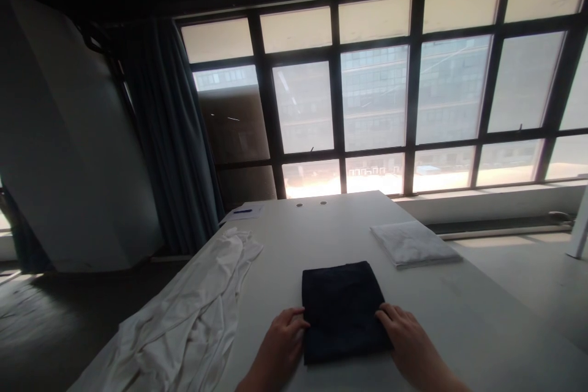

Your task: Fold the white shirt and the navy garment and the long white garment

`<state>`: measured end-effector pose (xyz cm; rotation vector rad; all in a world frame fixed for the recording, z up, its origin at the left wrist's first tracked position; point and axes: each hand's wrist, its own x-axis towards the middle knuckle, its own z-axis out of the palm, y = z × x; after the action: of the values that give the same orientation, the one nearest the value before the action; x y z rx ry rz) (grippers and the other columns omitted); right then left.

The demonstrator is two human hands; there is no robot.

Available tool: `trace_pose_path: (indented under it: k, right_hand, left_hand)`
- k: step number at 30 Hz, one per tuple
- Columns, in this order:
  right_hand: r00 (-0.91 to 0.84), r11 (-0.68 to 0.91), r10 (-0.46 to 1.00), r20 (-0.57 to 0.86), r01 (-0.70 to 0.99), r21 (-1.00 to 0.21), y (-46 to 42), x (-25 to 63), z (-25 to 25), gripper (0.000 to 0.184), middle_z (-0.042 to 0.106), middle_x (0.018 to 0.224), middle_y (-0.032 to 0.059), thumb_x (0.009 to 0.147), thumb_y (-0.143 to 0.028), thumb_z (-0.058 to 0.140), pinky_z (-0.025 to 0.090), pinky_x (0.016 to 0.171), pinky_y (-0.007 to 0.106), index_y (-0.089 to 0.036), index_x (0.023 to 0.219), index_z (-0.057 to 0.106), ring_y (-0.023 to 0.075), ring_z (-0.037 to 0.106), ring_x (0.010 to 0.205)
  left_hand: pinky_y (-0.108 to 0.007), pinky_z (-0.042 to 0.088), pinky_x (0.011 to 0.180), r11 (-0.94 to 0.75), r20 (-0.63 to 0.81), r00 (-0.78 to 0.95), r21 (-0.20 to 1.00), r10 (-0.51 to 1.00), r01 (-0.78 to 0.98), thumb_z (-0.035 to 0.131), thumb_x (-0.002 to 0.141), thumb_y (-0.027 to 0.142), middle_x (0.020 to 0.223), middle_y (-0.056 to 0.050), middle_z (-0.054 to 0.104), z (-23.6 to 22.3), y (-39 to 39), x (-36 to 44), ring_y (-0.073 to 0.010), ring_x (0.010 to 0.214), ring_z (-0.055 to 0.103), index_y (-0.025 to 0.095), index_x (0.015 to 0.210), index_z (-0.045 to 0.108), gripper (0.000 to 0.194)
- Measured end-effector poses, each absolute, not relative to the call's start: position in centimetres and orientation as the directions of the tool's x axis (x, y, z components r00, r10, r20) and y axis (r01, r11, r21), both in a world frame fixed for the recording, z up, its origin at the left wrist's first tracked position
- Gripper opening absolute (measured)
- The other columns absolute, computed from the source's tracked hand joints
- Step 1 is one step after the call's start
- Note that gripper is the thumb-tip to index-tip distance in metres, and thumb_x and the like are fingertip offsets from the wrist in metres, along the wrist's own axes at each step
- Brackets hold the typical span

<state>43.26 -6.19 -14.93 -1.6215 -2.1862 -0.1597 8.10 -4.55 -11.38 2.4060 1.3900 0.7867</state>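
A dark folded cloth lies on the white table just in front of me. My left hand rests at its near left edge, fingers curled against the fabric. My right hand lies at its near right edge, fingertips touching the cloth's side. Both hands press flat on the table beside the cloth rather than lifting it.
A loose white garment sprawls along the table's left edge. A folded white cloth sits at the right. A paper with a blue pen lies at the far left corner. Large windows and a dark curtain stand behind.
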Motion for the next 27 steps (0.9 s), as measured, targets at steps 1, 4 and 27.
trace_pose_path:
  k: [1,4,27]
  right_hand:
    - [-0.233,0.315,0.898,0.374,0.933,-0.175,-6.0,43.8,-14.5,0.063,0.069,0.117,0.0075,0.066,0.009,0.041,0.043,0.097,0.038,-0.023,0.111,0.073,0.0247,0.063,0.107]
    - [-0.222,0.335,0.898,0.381,0.905,-0.262,-5.5,44.9,-13.2,0.052,0.072,0.101,0.0048,0.074,0.006,0.041,0.044,0.096,0.037,-0.025,0.099,0.075,0.0221,0.065,0.101]
    - [0.032,0.652,0.516,0.856,0.633,-0.417,-7.5,43.5,-14.1,0.02,0.077,0.095,0.0083,0.099,-0.034,0.051,0.063,0.078,0.034,-0.027,0.104,0.068,0.0234,0.076,0.087]
  left_hand:
    - [-0.046,0.047,0.112,-0.536,0.34,0.418,0.455,0.843,0.711,0.061,0.083,0.014,0.141,-0.008,0.062,-11.4,-4.8,8.3,-0.0279,0.131,0.057,0.029,0.112,0.074,0.034]
    - [-0.049,0.042,0.117,-0.588,0.335,0.485,0.403,0.808,0.702,0.064,0.077,0.008,0.148,-0.007,0.056,-11.7,-5.3,9.2,-0.0297,0.141,0.047,0.031,0.116,0.072,0.046]
    - [-0.029,0.055,0.062,-0.465,0.556,-0.141,0.787,0.819,0.405,0.049,0.092,0.069,0.069,-0.003,0.071,-9.7,-8.7,9.6,-0.0213,0.062,0.066,0.025,0.088,0.071,0.049]
